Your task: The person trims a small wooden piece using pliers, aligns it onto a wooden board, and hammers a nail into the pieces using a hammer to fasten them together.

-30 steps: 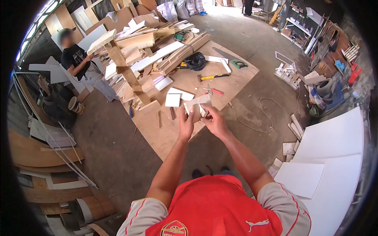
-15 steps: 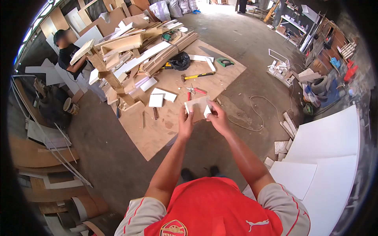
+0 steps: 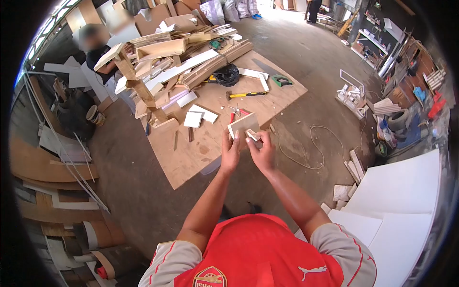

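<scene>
My left hand [image 3: 230, 152] is closed on a small flat wooden board [image 3: 245, 122], which it holds upright by its left edge. In my right hand [image 3: 262, 153] is a small wood block [image 3: 252, 135] with a white edge, pinched between thumb and fingers against or just in front of the board's face; I cannot tell if they touch. Just beyond the board lie red-handled pliers [image 3: 236, 113] on the plywood table [image 3: 184, 165]. Two white-faced pieces [image 3: 193, 119] rest to the left of them. Farther back are a yellow-handled hammer [image 3: 246, 94] and a green-handled handsaw [image 3: 281, 80].
A big pile of wood strips [image 3: 201, 62] covers the table's far left, with a black plastic bag [image 3: 226, 75] beside it. A co-worker [image 3: 99, 57] stands behind the pile. A cable [image 3: 313, 153] curls on the floor at right, near large white panels [image 3: 406, 191].
The board has tilted more upright, and my right hand has shifted the small block lower across its face. The co-worker has moved slightly, and my view has turned a little.
</scene>
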The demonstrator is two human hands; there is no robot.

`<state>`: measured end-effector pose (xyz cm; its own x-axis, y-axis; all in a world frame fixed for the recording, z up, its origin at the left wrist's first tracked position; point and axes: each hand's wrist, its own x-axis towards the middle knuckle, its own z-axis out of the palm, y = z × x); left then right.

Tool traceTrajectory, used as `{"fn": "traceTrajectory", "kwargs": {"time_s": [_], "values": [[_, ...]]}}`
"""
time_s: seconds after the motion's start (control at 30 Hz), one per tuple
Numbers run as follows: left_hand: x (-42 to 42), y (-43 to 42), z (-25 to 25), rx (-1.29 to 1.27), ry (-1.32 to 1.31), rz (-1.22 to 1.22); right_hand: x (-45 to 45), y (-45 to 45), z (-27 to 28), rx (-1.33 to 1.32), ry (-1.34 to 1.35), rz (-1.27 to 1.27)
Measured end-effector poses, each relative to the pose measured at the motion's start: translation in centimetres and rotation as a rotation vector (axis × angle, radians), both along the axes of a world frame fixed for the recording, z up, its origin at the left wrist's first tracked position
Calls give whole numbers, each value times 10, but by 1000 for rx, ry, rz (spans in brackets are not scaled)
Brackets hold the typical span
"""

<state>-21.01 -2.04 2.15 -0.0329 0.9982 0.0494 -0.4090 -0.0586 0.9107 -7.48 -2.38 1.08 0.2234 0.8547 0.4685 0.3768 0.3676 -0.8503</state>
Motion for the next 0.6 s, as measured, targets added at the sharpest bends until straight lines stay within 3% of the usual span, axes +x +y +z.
{"fn": "traceTrajectory", "kwargs": {"time_s": [0.23, 0.43, 0.6], "values": [[-8, 4, -5, 47, 21, 10, -6, 12, -4, 27, 293, 64], [-16, 8, -6, 80, 23, 16, -11, 16, 1, 38, 89, 85], [-27, 4, -3, 166, 52, -65, -20, 15, 8, -11, 147, 114]]}}
